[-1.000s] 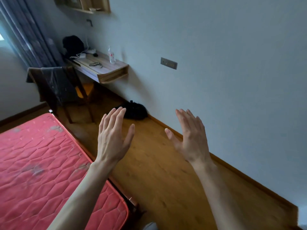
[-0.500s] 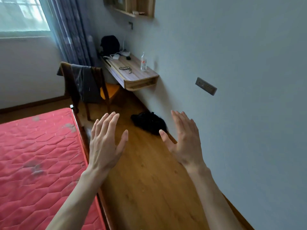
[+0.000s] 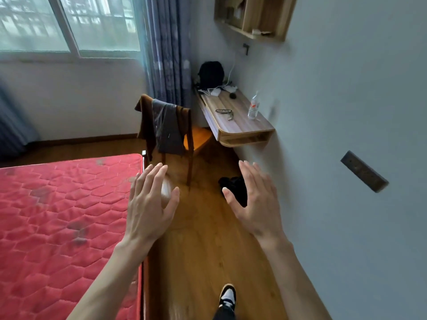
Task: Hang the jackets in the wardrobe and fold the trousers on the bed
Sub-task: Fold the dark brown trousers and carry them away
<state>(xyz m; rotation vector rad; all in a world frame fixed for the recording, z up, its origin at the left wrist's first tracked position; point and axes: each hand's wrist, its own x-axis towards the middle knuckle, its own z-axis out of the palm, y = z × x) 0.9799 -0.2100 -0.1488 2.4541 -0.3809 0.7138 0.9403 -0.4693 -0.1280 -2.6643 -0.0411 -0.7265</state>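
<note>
Bed (image 3: 57,215) lies bare on our left, no trousers folded on it yet. Our left hand (image 3: 149,204) and right hand (image 3: 255,204) hover empty, fingers straight, above the floor (image 3: 203,245). Ahead, clothes (image 3: 165,128) drape the chair (image 3: 196,139) beside the table (image 3: 238,121); a dark heap (image 3: 235,188) lies below. We judge nothing started; no wardrobe shows.

We see dark grey trousers (image 3: 167,128) and a brown garment (image 3: 144,121) draped over the chair's (image 3: 190,144) backrest, just beyond the red bed's (image 3: 57,215) far corner.
</note>
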